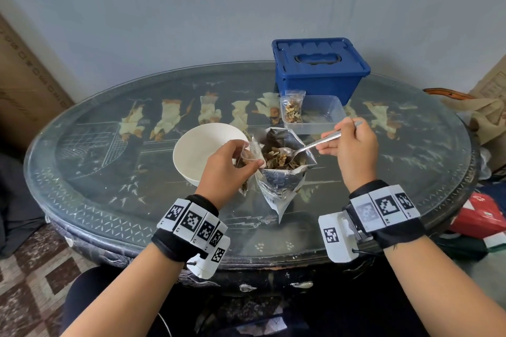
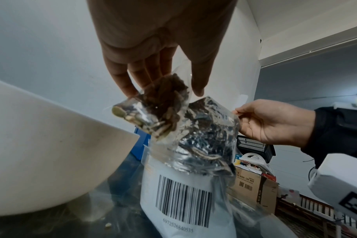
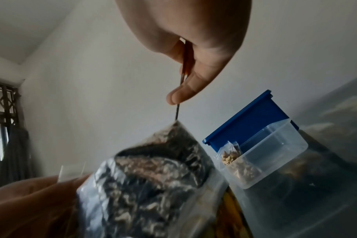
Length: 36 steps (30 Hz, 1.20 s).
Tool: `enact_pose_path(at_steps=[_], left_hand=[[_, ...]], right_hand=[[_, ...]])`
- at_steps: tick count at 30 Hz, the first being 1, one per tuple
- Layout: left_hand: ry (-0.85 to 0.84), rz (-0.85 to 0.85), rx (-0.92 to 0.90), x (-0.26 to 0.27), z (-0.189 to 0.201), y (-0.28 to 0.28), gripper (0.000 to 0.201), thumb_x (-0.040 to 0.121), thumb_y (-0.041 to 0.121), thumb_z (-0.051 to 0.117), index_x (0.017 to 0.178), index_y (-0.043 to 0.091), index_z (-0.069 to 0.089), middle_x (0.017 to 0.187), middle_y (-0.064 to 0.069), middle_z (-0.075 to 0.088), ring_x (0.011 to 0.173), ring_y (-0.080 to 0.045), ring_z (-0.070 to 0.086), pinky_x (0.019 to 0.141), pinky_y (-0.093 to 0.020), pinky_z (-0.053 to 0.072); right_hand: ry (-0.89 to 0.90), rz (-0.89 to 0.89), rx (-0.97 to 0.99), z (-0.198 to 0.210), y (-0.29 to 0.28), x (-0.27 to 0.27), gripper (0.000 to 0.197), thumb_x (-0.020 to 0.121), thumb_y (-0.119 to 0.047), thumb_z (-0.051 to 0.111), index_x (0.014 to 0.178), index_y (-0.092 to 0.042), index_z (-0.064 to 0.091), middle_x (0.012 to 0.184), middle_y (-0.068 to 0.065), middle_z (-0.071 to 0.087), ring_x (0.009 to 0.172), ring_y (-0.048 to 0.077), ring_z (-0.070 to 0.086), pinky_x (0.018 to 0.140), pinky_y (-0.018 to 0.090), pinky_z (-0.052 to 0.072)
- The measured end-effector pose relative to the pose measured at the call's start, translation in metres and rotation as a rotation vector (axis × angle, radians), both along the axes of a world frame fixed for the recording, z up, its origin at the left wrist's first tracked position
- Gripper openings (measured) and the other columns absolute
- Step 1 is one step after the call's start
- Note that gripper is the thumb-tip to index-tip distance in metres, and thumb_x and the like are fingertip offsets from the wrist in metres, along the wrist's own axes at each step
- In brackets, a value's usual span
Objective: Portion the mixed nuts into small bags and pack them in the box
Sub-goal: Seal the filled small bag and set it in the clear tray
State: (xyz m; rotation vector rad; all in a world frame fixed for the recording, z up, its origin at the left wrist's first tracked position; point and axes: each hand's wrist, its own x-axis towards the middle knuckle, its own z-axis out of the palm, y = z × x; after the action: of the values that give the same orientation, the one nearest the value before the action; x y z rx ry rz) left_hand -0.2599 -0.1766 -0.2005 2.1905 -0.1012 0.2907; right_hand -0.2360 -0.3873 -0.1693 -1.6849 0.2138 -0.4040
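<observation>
Silver foil pouch (image 1: 279, 172) of mixed nuts stood open at the centre of the head view on a glass-topped desk (image 1: 109, 200). The right hand (image 1: 353, 150) had its grip closed round a metal spoon (image 1: 306, 146), whose bowl lay among the nuts. The left hand (image 1: 230, 167) pinched a small clear bag (image 2: 153, 111), partly filled, just left of the pouch. A white bowl (image 1: 202, 150) sat beside it. Higher in the frame, a clear tub (image 1: 323, 115) held one filled bag (image 1: 292, 109), in front of a lidded blue box (image 1: 319, 68).
</observation>
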Motion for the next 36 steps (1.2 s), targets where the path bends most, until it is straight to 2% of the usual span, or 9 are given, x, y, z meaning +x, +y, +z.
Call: enact_pose_path(at_steps=[7, 14, 19, 24, 28, 31, 36], left_hand=[[0.027, -0.085, 0.108, 0.010, 0.017, -0.001, 0.050, 0.078, 0.033, 0.072, 0.120, 0.009, 0.057, 0.103, 0.000, 0.062, 0.095, -0.012, 0.056, 0.078, -0.013, 0.039], [0.048, -0.166, 0.221, 0.022, 0.035, -0.008, 0.053, 0.079, 0.036, 0.070, 0.123, 0.009, 0.055, 0.104, -0.003, 0.064, 0.093, -0.013, 0.057, 0.074, -0.013, 0.038], [0.083, -0.215, 0.291, 0.030, 0.043, -0.012, 0.056, 0.081, 0.038, 0.068, 0.128, 0.012, 0.052, 0.113, -0.002, 0.061, 0.092, -0.008, 0.051, 0.077, -0.015, 0.037], [0.117, -0.250, 0.281, 0.033, 0.045, -0.015, 0.052, 0.079, 0.035, 0.070, 0.124, 0.013, 0.055, 0.111, -0.002, 0.063, 0.089, -0.007, 0.052, 0.073, -0.011, 0.035], [0.123, -0.240, 0.261, 0.033, 0.043, -0.015, 0.052, 0.079, 0.034, 0.070, 0.123, 0.012, 0.054, 0.107, -0.001, 0.062, 0.088, -0.008, 0.052, 0.069, -0.009, 0.034], [0.123, -0.225, 0.234, 0.032, 0.042, -0.015, 0.054, 0.079, 0.035, 0.071, 0.125, 0.012, 0.053, 0.107, -0.001, 0.063, 0.091, -0.010, 0.054, 0.072, -0.012, 0.036], [0.112, -0.199, 0.196, 0.030, 0.038, -0.014, 0.055, 0.078, 0.035, 0.071, 0.125, 0.012, 0.053, 0.108, 0.000, 0.062, 0.090, -0.007, 0.052, 0.072, -0.009, 0.034]], right_hand=[[-0.057, -0.062, 0.049, 0.023, -0.014, 0.005, 0.028, 0.101, -0.016, 0.031, 0.076, -0.016, 0.044, 0.069, 0.010, 0.063, 0.045, 0.012, 0.061, 0.047, 0.024, 0.052], [-0.161, -0.031, 0.106, 0.053, -0.013, 0.004, 0.028, 0.101, -0.016, 0.031, 0.077, -0.015, 0.044, 0.066, 0.010, 0.061, 0.043, 0.012, 0.059, 0.045, 0.022, 0.049], [-0.175, 0.009, 0.034, 0.058, -0.005, 0.003, 0.027, 0.101, -0.017, 0.032, 0.078, -0.016, 0.046, 0.068, 0.008, 0.063, 0.046, 0.014, 0.061, 0.046, 0.023, 0.051], [-0.244, 0.080, -0.116, 0.060, 0.008, -0.004, 0.027, 0.101, -0.017, 0.033, 0.077, -0.019, 0.045, 0.070, 0.005, 0.064, 0.050, 0.012, 0.063, 0.046, 0.019, 0.050], [-0.352, 0.147, -0.200, 0.061, 0.013, -0.009, 0.026, 0.101, -0.017, 0.035, 0.079, -0.023, 0.046, 0.072, 0.005, 0.064, 0.054, 0.015, 0.065, 0.048, 0.021, 0.051], [-0.412, 0.165, -0.224, 0.063, 0.012, -0.010, 0.025, 0.101, -0.016, 0.035, 0.080, -0.025, 0.046, 0.073, 0.003, 0.064, 0.054, 0.014, 0.064, 0.049, 0.022, 0.052], [-0.437, 0.154, -0.213, 0.066, 0.008, -0.011, 0.024, 0.101, -0.015, 0.033, 0.082, -0.024, 0.046, 0.074, 0.003, 0.063, 0.054, 0.012, 0.064, 0.051, 0.020, 0.051]])
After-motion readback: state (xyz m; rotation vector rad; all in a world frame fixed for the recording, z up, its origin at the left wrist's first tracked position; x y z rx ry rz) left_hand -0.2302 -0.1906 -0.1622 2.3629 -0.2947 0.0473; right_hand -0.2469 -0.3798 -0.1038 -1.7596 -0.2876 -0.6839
